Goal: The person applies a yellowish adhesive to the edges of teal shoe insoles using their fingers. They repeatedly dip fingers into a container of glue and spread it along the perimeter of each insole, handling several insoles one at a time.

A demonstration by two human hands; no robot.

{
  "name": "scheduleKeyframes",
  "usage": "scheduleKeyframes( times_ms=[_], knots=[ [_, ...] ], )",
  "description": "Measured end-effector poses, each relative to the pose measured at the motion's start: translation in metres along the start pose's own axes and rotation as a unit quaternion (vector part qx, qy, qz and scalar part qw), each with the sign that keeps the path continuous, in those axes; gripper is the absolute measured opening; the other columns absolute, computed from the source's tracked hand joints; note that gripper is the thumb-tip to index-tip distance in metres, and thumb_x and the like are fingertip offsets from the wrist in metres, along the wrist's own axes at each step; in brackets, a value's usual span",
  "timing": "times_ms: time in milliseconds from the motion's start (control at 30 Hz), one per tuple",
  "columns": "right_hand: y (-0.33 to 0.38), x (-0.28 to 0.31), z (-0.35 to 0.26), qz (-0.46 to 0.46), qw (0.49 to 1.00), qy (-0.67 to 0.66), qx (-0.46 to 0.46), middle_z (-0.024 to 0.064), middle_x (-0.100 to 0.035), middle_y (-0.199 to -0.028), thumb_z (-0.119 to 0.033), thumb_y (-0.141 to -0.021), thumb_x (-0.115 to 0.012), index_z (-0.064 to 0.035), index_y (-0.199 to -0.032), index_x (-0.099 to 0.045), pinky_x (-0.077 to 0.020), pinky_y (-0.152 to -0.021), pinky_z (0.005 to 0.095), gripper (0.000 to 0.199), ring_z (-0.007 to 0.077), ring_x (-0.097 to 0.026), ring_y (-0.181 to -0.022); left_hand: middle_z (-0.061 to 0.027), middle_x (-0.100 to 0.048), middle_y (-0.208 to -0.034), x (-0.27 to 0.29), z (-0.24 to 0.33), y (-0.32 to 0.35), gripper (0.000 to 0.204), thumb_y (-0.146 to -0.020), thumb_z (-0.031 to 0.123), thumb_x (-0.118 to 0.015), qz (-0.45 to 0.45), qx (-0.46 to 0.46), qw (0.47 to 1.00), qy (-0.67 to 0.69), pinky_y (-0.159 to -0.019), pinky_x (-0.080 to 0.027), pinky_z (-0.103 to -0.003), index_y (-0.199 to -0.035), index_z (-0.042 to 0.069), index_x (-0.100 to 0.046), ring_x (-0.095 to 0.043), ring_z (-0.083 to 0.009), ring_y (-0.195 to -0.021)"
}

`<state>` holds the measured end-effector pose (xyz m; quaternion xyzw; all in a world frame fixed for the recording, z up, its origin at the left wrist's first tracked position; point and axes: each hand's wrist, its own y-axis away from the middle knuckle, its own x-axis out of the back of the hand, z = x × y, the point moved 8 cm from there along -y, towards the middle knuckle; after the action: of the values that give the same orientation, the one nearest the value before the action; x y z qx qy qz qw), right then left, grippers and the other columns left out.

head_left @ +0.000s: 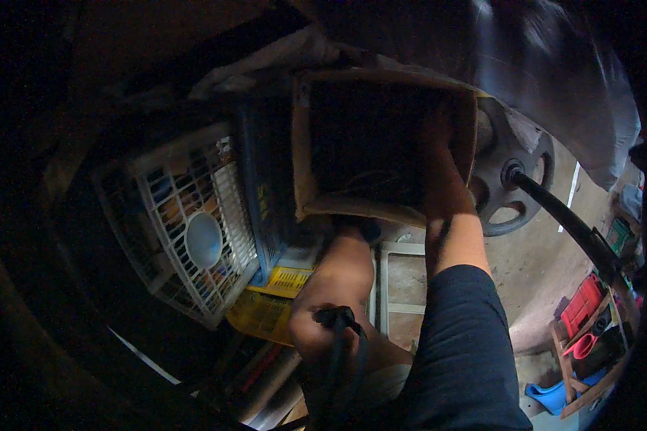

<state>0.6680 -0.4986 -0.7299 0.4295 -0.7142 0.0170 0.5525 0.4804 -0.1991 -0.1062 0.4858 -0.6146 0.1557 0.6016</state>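
Observation:
An open brown cardboard box (302,144) is tilted toward me at the top centre, and its inside is dark. My right hand (438,136) reaches into it along the right wall, below a dark sleeve; shadow hides its fingers. My left hand (354,241) is at the box's lower edge, with the fingertips hidden under the flap. A black cable (334,320) hangs across my left arm.
A white lattice crate (187,223) holding a pale blue round lid stands left of the box, beside a blue crate (266,179) and yellow baskets (262,312). A grey metal wheel (510,187) with a black rod sits at the right. A wooden tray (589,323) holds red tools.

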Motion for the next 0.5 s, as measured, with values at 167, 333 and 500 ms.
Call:
scheduleKeyframes(
  times_ms=[167,333,500],
  knots=[
    [-0.004,0.006,-0.008,-0.073,0.995,0.072,0.010,0.0211,-0.054,-0.134,-0.046,-0.099,-0.037,-0.0075,-0.141,-0.045,-0.0453,-0.101,0.0484,0.057,0.0343,-0.053,-0.124,-0.0256,-0.049,-0.139,-0.001,0.001,-0.001,0.058,-0.100,0.051,-0.028,0.002,0.000,1.000,0.007,-0.109,0.007,-0.071,-0.119,0.012,-0.066,-0.023,-0.0563,-0.138],
    [-0.003,0.006,0.004,-0.041,0.998,-0.037,-0.020,0.0207,-0.052,-0.137,-0.052,-0.099,-0.036,-0.0087,-0.139,-0.049,-0.0448,-0.101,0.0472,0.061,0.0344,-0.053,-0.125,-0.0254,-0.049,-0.139,-0.001,0.001,-0.001,0.059,-0.100,0.052,-0.028,0.007,-0.002,1.000,0.014,-0.109,0.008,-0.071,-0.120,0.012,-0.066,-0.022,-0.0570,-0.138],
    [0.019,0.004,0.020,-0.057,0.998,0.029,-0.013,0.0224,-0.051,-0.137,-0.051,-0.101,-0.031,-0.0072,-0.137,-0.048,-0.0430,-0.100,0.0478,0.059,0.0370,-0.051,-0.125,-0.0253,-0.050,-0.139,0.005,0.005,0.003,0.059,-0.100,0.052,-0.027,0.027,-0.007,0.999,0.027,-0.109,0.008,-0.071,-0.122,0.013,-0.065,-0.021,-0.0578,-0.138]
  ],
)
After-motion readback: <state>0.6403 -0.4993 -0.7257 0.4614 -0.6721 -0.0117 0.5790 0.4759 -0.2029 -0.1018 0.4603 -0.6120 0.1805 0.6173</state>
